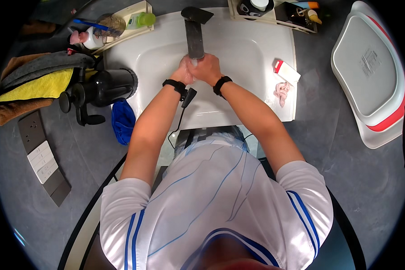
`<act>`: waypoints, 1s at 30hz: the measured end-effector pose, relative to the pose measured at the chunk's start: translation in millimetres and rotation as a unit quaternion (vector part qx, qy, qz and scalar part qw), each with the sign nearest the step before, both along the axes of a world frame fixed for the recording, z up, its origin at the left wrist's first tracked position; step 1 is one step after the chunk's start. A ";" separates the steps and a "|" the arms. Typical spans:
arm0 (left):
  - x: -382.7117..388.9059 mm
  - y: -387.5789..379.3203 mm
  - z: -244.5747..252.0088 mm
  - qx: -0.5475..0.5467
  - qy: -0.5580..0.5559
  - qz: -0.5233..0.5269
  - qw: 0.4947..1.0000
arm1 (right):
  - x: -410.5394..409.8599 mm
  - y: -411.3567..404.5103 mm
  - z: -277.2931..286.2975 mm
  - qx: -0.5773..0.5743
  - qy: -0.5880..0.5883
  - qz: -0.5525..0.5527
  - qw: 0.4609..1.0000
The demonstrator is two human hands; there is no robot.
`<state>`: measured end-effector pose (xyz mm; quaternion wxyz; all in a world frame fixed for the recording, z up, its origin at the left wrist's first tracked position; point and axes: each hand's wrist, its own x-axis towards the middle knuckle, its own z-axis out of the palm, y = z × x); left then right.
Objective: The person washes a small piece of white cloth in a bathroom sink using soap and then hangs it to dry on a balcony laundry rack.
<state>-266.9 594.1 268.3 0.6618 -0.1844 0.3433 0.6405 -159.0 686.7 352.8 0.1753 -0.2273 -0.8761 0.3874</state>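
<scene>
My left hand (183, 71) and my right hand (206, 68) press together under the spout of a dark faucet (194, 38). A bit of water shows at the spout's end, and my left hand looks wet with some foam on it. The right hand's fingers lie against the left; between the palms I cannot see whether anything is held. Both hands are over the basin of a white washbasin (236, 50). Black bands circle both wrists, and a small black plug-like piece (189, 97) on a cable hangs by the left one.
Left of the basin are a black pump sprayer (111, 86), a blue cloth item (122, 123) and yellow and grey towels (37, 84). On the right rim lie a red-and-white box (287, 72) and a crumpled pink strip (282, 92). A grey-and-red plastic tub (368, 67) is farther right.
</scene>
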 end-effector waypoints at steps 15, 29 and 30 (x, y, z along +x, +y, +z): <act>-16.4 -58.3 62.9 -0.219 0.522 -0.195 0.801 | 24.6 102.9 -6.4 -0.420 -0.088 -0.085 0.899; 8.5 -18.7 82.1 -0.030 0.723 -0.231 0.650 | 45.4 95.5 69.1 -0.156 -0.124 0.127 0.972; 3.5 -18.9 83.3 -0.040 0.705 -0.197 0.680 | 51.7 96.3 75.8 -0.155 -0.124 0.128 0.972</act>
